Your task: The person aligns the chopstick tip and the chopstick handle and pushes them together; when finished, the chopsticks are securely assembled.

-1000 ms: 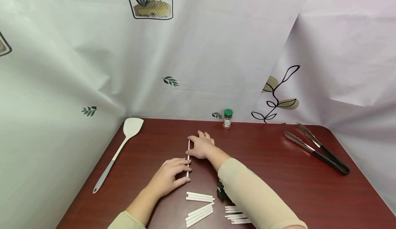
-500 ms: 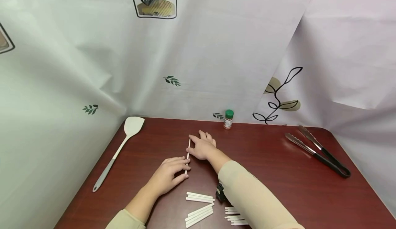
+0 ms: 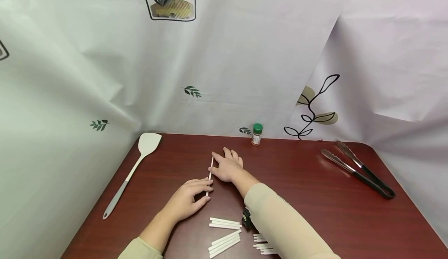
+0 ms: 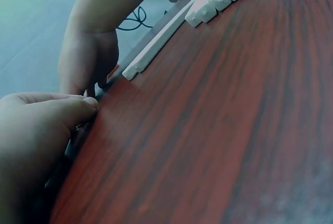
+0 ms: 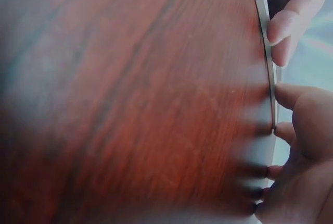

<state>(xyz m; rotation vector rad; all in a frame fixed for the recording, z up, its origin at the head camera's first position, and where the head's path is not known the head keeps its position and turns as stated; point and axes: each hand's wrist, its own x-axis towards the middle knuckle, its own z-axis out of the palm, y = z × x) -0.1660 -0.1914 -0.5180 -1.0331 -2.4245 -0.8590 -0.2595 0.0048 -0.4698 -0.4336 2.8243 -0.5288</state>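
Observation:
A thin white stick [image 3: 211, 162] lies lengthwise away from me on the dark red table [image 3: 287, 173]; I cannot tell whether it is one piece or two end to end. My right hand [image 3: 227, 168] holds its far part between thumb and forefinger, the other fingers spread on the table. My left hand [image 3: 187, 200] holds the near part, thumb at the near end and fingertips along the side. In the right wrist view, the stick [image 5: 271, 70] runs as a narrow strip under both hands' fingertips. The left wrist view shows my left hand [image 4: 31, 135], its fingertips hidden behind the thumb.
Groups of white sticks [image 3: 224, 244] lie in front of me, some partly under my right sleeve [image 3: 280, 220]. A spatula [image 3: 148, 144] lies at left, tongs [image 3: 371, 184] at right. A green-capped spice bottle [image 3: 256, 134] stands by the back cloth [image 3: 224, 56].
The held stick's near end has shifted slightly left and away from me, so the stick now slants. Both hands have moved slightly with it.

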